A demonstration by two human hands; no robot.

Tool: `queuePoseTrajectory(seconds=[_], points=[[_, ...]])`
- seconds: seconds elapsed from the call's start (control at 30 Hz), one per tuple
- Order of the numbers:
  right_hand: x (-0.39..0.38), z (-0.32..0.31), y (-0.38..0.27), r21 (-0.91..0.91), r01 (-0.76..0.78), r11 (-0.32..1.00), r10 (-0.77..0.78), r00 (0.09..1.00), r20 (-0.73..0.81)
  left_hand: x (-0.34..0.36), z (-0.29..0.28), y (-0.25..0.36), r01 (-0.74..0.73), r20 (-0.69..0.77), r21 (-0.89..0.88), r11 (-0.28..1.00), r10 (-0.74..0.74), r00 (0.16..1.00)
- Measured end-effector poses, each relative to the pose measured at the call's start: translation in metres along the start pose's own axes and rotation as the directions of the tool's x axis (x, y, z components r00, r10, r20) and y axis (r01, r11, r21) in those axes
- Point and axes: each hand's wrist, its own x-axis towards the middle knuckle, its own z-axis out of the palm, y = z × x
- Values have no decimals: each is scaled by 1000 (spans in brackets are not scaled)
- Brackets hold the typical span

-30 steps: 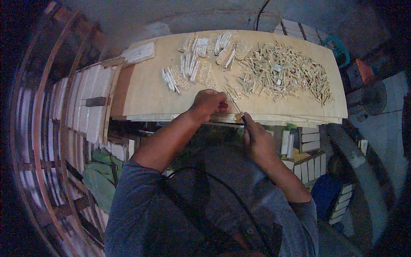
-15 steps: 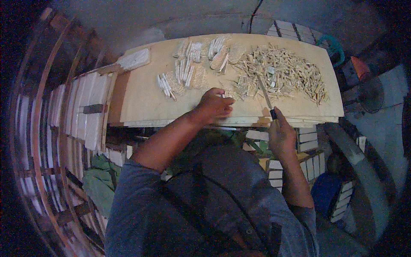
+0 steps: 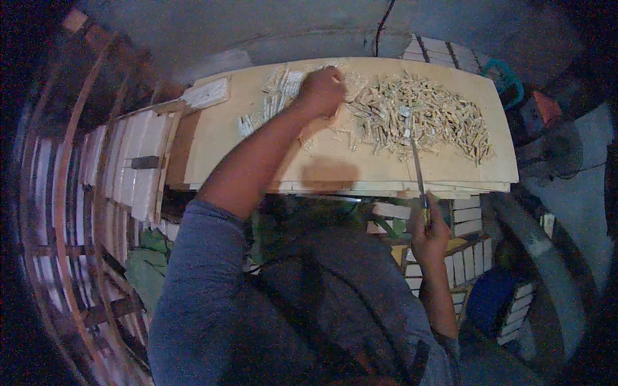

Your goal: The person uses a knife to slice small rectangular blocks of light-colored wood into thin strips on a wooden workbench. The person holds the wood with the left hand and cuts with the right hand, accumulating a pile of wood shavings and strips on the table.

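In my right hand, in front of the table's near edge, is a knife; its long thin blade points away from me over the tabletop. A wide heap of short pale stick-like pieces covers the right part of the pale board table. My left hand is over the far middle of the board with its fingers curled in; whatever is between them is hidden. Beside it lie rows of whitish sticks, partly covered by my hand and forearm. Thin loose bits lie between the rows and the heap.
A whitish slab lies at the board's far left corner. Wooden frames with pale panels stand to the left. At the right are a teal chair, a fan and stacked white blocks.
My left hand has moved from the near middle of the board to the far rows of sticks. My right hand has drawn the knife back toward me, off the heap's middle.
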Motion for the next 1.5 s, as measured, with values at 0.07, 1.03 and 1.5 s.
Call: queuePoseTrajectory(seconds=[0.07,1.03,1.5], points=[[-11,-4,7,-29,24,999,-25,999,-42,-20,-55,2,133,-26,51,990,-132,991],[-18,-25,27,107,168,980,-166,986,-33,-111,-10,-42,325,-504,364,873,-109,857],[-5,-27,16,47,128,991,-131,989,65,-188,-28,-11,2,-207,36,999,6,978]])
